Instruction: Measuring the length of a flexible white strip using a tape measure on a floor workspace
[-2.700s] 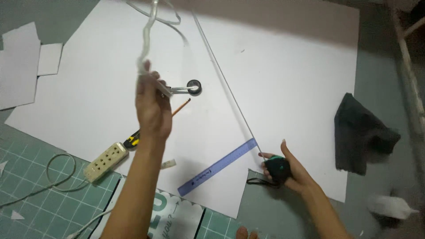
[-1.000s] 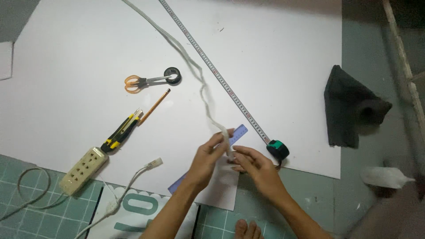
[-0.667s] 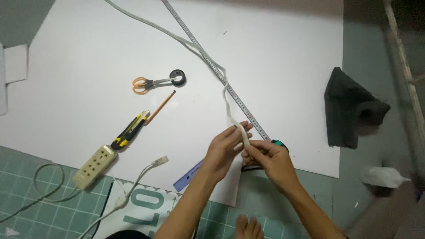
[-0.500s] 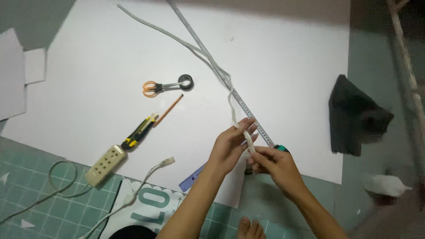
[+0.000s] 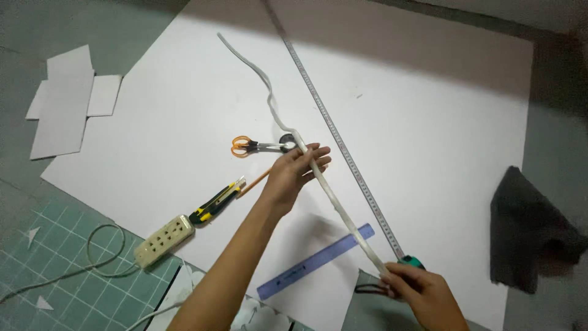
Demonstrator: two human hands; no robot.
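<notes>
The left hand [image 5: 293, 175] and right hand [image 5: 418, 293] each pinched the white cord [image 5: 334, 202], pulling it tight & straight beside the tape measure [image 5: 343, 150], prob. to check its length. Both lay on the white board [image 5: 441, 122]; scissors [image 5: 260, 146] sat near.

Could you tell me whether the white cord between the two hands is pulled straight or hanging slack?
Pulled straight: the white cord runs in a taut line from the left hand to the right hand; beyond the left hand it lies wavy.

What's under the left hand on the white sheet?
Under the left hand lie the pencil's hidden end, the scissors' blade tips and bare white sheet. Anything else beneath is covered.
</notes>
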